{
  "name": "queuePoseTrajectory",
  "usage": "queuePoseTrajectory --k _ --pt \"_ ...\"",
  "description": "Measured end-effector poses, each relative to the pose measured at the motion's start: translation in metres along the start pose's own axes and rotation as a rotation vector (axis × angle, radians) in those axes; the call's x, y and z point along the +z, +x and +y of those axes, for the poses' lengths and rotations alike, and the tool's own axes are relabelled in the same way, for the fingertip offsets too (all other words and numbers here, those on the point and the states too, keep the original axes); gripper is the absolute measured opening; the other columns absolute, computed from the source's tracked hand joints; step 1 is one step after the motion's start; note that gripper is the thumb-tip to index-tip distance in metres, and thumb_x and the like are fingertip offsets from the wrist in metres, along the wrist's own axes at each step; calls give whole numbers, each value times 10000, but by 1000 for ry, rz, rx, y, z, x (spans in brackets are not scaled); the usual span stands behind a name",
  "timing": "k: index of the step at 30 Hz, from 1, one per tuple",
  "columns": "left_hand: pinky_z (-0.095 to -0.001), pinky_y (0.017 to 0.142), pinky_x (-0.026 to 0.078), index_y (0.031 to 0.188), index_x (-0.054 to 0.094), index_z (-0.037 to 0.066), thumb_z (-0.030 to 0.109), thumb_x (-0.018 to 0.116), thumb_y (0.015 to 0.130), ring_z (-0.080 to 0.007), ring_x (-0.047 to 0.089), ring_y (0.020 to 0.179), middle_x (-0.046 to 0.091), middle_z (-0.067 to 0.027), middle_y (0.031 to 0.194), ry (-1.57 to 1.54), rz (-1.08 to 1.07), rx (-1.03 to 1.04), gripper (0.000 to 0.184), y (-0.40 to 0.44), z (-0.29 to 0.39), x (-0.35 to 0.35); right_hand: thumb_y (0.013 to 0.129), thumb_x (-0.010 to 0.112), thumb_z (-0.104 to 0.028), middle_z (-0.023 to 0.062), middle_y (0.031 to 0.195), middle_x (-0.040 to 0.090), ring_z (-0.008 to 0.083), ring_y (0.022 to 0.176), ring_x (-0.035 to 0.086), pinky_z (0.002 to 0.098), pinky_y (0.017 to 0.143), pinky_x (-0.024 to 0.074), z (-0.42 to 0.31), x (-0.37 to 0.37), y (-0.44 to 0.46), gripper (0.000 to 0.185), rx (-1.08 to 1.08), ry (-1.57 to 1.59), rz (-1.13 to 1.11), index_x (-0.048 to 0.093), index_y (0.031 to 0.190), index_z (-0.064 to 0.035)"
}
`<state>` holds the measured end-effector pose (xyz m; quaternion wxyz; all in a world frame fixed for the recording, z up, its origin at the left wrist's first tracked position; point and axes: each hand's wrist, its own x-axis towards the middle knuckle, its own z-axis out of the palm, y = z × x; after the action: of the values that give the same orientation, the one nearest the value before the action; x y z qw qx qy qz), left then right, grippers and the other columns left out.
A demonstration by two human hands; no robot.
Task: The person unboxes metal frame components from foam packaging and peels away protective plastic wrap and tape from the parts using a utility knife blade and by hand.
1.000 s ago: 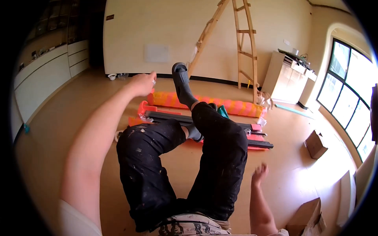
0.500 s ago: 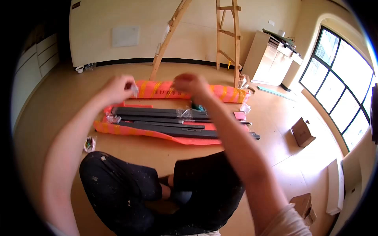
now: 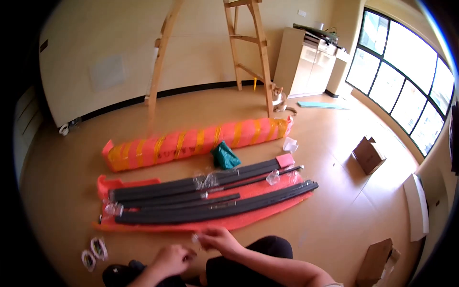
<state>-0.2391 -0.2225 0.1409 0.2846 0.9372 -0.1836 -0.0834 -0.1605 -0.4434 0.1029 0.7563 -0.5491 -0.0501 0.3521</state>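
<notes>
My right hand (image 3: pixel 219 240), low in front of my lap, pinches a small whitish piece (image 3: pixel 195 237) at its fingertips; its kind is too small to tell. Close by on the left is my left hand (image 3: pixel 173 259), with curled fingers that hide whatever may be in them. Beyond both hands, several long dark bars (image 3: pixel 177 215) lie side by side on an opened pink foam wrap (image 3: pixel 229 224). Clear plastic (image 3: pixel 206 181) clings to some of the bars. Behind them rests a long pink bundle (image 3: pixel 191 143) bound with yellow tape.
A green bag (image 3: pixel 225 155) lies between bundle and bars. Small clear packets (image 3: pixel 98 248) are on the floor at left. A wooden ladder (image 3: pixel 260 52) stands behind, a cat (image 3: pixel 278 98) beside its leg. Cardboard boxes (image 3: pixel 369 155) and a white cabinet (image 3: pixel 306 67) are at right.
Both hands have come down from in front of the bundle to near my lap. A whitish piece was at my left fingertips; one now shows in my right hand. The view has shifted.
</notes>
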Motion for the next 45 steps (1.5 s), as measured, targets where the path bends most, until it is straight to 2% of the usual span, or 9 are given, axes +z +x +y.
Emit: queuePoseTrajectory --k 2,6,11,15,18,30,36,40,45 --pt "-385 718 587 947 785 95 163 792 838 -295 734 790 739 -126 902 40 44 118 129 15 -19 23 960 736 -217 72 1062 739 153 885 696 279 811 570 -7 -37 -17 250 191 84 104 730 1115 -21" --pt "-480 742 561 903 778 107 213 697 905 -347 685 821 699 -136 887 47 104 209 132 36 -55 42 942 699 -209 97 962 704 238 900 702 382 806 571 -126 -190 22 199 -400 -1440 621 706 1123 -128" --pt "-459 779 552 944 753 92 144 725 864 -351 684 880 693 -126 893 -219 145 214 99 52 -58 18 1014 571 -307 151 1231 648 312 1128 635 483 949 524 -97 -201 97 322 -531 100 408 571 1201 -45" --pt "-365 682 585 976 773 57 131 818 826 -291 736 754 732 -134 877 -355 249 -39 173 49 -68 23 1050 594 -281 105 1215 704 162 1129 663 315 966 513 6 -34 77 402 24 -159 32 599 1353 -15" --pt "-316 632 565 966 709 8 131 793 877 -224 729 681 725 -117 814 -438 361 -98 174 43 -67 19 1034 640 -236 95 1157 722 164 1058 688 301 906 545 31 23 60 368 -293 -343 -52 614 1327 -14" --pt "-322 663 564 1182 596 39 165 667 983 -207 759 741 759 -112 863 -687 103 -109 246 17 -59 31 995 700 -224 61 933 735 122 794 694 260 728 556 50 -8 3 252 44 -178 136 726 1142 -21" --pt "-433 789 570 1237 607 83 310 725 892 -316 724 954 756 -125 1011 -180 -30 -86 429 18 -65 35 1035 605 -312 81 1365 631 214 1301 574 409 1092 443 -72 -94 -11 355 -932 678 489 598 1328 -112" --pt "-505 1031 466 1376 554 110 287 758 841 -346 512 1323 542 -150 1439 246 91 25 599 24 -78 51 995 646 -299 94 1308 683 306 1184 656 429 980 544 8 -79 28 396 -103 -245 249 613 1357 -142" --pt "-610 1173 285 1492 483 123 215 755 798 -327 421 1416 489 -127 1489 419 164 -135 752 16 -106 64 868 679 -244 135 1372 593 322 1275 578 487 988 513 29 -7 64 541 4 -1640 6 569 1374 -88"
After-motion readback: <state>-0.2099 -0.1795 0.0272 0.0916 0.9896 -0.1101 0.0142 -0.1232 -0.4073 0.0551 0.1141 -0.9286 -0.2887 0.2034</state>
